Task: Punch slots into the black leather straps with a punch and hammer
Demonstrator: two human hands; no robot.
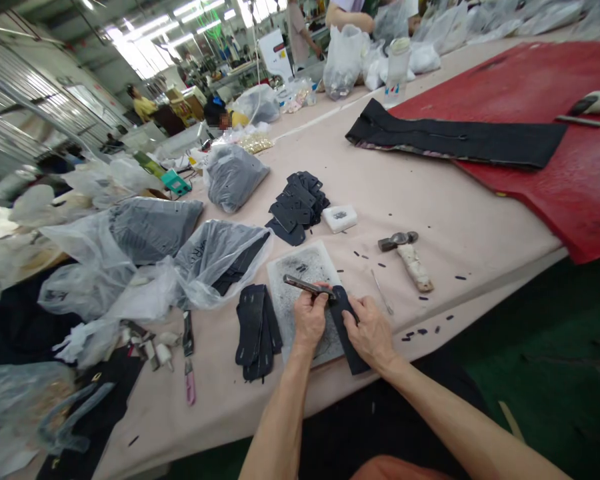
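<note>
My left hand (310, 317) is closed around a dark metal punch (300, 285), which lies slanted with one end at a dark fabric strip (347, 340). The fingers of my right hand (370, 330) grip that strip by its right edge. Beneath both is a white, black-speckled board (283, 273). Left of the board lies a small stack of dark strips (253, 327) with slots in them. A hammer (409, 259) with a wrapped handle rests to the right, near a thin metal pick (381, 292).
Behind the board are a heap of dark pieces (300, 200) and a white block (340, 217). Plastic bags (155, 227) crowd the left side, with a pink-handled cutter (189, 380) before them. A black band (455, 140) lies partly over a red sheet (570, 207). Other people are farther back.
</note>
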